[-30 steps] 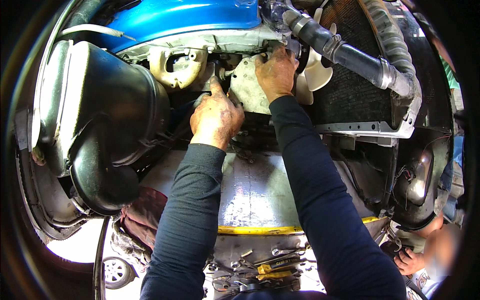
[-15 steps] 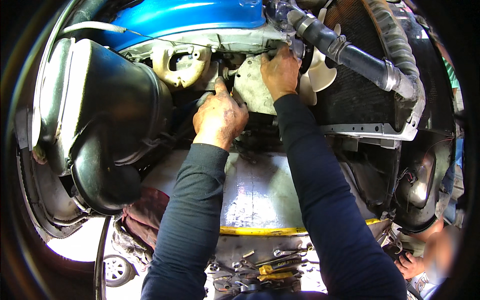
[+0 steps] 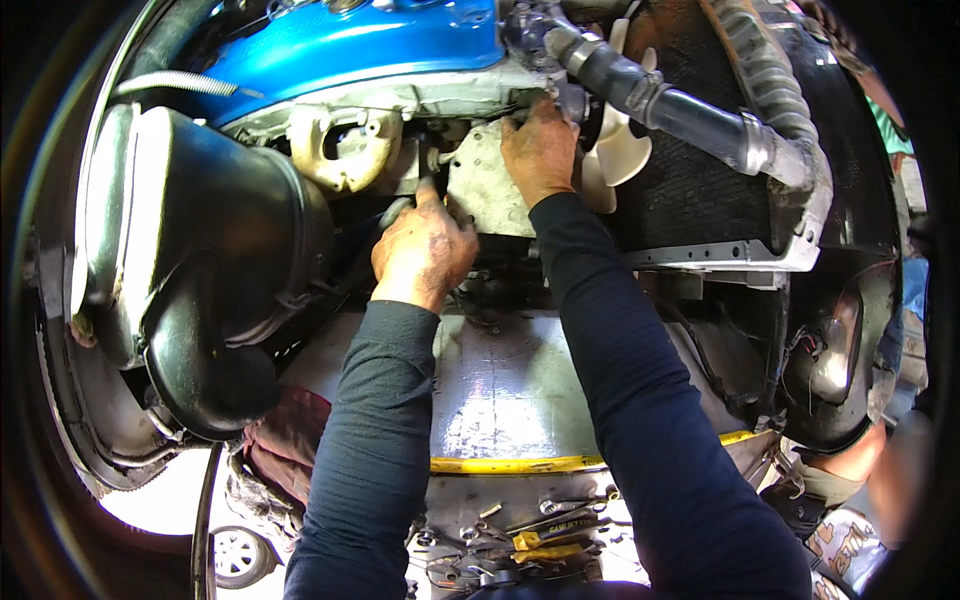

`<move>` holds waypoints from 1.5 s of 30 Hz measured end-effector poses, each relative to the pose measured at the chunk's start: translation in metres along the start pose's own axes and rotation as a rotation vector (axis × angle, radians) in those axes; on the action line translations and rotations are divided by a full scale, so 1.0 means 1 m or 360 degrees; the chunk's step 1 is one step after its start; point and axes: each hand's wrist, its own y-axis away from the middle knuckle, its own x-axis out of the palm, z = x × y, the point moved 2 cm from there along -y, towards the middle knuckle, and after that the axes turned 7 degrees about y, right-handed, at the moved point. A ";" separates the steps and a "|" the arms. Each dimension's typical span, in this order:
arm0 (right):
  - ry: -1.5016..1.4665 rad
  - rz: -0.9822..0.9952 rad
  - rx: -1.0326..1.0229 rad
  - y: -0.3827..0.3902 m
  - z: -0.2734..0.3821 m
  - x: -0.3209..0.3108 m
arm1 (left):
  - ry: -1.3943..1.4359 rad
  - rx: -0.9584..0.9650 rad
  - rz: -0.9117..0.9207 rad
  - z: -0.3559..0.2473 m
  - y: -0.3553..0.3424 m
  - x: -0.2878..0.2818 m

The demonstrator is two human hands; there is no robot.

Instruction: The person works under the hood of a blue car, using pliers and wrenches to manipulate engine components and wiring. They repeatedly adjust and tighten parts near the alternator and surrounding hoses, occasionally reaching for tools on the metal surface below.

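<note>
My left hand is in the engine bay, left of a pale metal plate on the engine's side. Its index finger points up against a dark part, while the other fingers curl closed around something hidden. My right hand lies at the plate's upper right corner. Its fingers bend closed over the edge, and their tips are out of sight beside a small pulley. Left of both hands is a yellowish manifold flange, below the blue engine cover.
A black air-filter housing bulks at left. To the right are a white fan, a radiator and a black hose. Several tools lie below the yellow-edged bumper. Another person's arm shows at lower right.
The whole view has shifted, so the scene sits slightly left and lower. Both my hands keep their places on the engine. The other person's hand at lower right has gone out of sight.
</note>
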 end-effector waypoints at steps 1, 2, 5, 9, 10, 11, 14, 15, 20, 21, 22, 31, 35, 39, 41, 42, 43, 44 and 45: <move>-0.0036 -0.0023 -0.0015 -0.002 -0.003 -0.006 | -0.0033 -0.0003 0.0060 0.001 -0.002 0.002; -0.0082 0.0033 -0.0034 -0.004 -0.007 -0.012 | -0.0058 -0.0003 0.0112 0.004 -0.004 0.006; 0.0012 0.0331 0.0187 -0.018 -0.042 -0.035 | 0.0015 0.0028 0.0127 0.016 -0.014 0.020; 0.0290 0.0622 -0.0065 -0.045 -0.073 -0.028 | 0.0120 0.0391 0.0010 0.026 -0.037 0.037; 0.0248 0.0577 -0.0149 -0.048 -0.077 -0.022 | 0.0487 0.0387 -0.0021 0.027 -0.042 0.039; 0.0201 0.0546 -0.0218 -0.048 -0.079 -0.015 | 0.0804 0.0282 0.0041 0.029 -0.043 0.041; 0.0009 0.0532 -0.0267 -0.046 -0.082 0.002 | 0.1919 -0.0175 0.0238 0.029 -0.035 0.045; -0.0130 0.0445 -0.0288 -0.045 -0.082 0.005 | 0.1871 -0.0233 0.0187 0.028 -0.030 0.043; -0.0205 0.0380 -0.0184 -0.042 -0.082 0.005 | 0.1630 -0.0254 0.0050 0.017 -0.018 0.031; -0.0224 0.0400 -0.0144 -0.044 -0.080 0.005 | 0.1723 -0.0311 0.0059 0.015 -0.017 0.033; -0.0215 0.0411 -0.0159 -0.043 -0.079 0.004 | 0.1762 -0.0339 0.0064 0.015 -0.017 0.033; -0.0111 0.0427 -0.0252 -0.049 -0.071 0.002 | 0.1716 -0.0242 0.0071 0.022 -0.026 0.037; -0.0049 0.0559 -0.0116 -0.052 -0.071 0.002 | 0.1742 -0.0271 0.0202 0.023 -0.026 0.039; -0.0027 0.0544 -0.0153 -0.053 -0.072 0.003 | 0.1558 -0.0116 0.0146 0.024 -0.025 0.040; -0.0082 0.0450 -0.0276 -0.052 -0.072 0.003 | 0.1578 -0.0169 0.0172 0.025 -0.026 0.041; -0.0076 0.0436 -0.0278 -0.050 -0.072 0.004 | 0.1591 -0.0160 0.0185 0.025 -0.028 0.041; -0.0098 0.0358 -0.0355 -0.049 -0.071 0.004 | 0.1518 -0.0144 0.0140 0.025 -0.030 0.041; -0.0087 0.0322 -0.0368 -0.046 -0.071 0.004 | 0.1446 -0.0109 0.0096 0.026 -0.032 0.040; -0.0027 0.0361 -0.0293 -0.044 -0.072 0.004 | 0.1332 -0.0123 0.0050 0.026 -0.032 0.039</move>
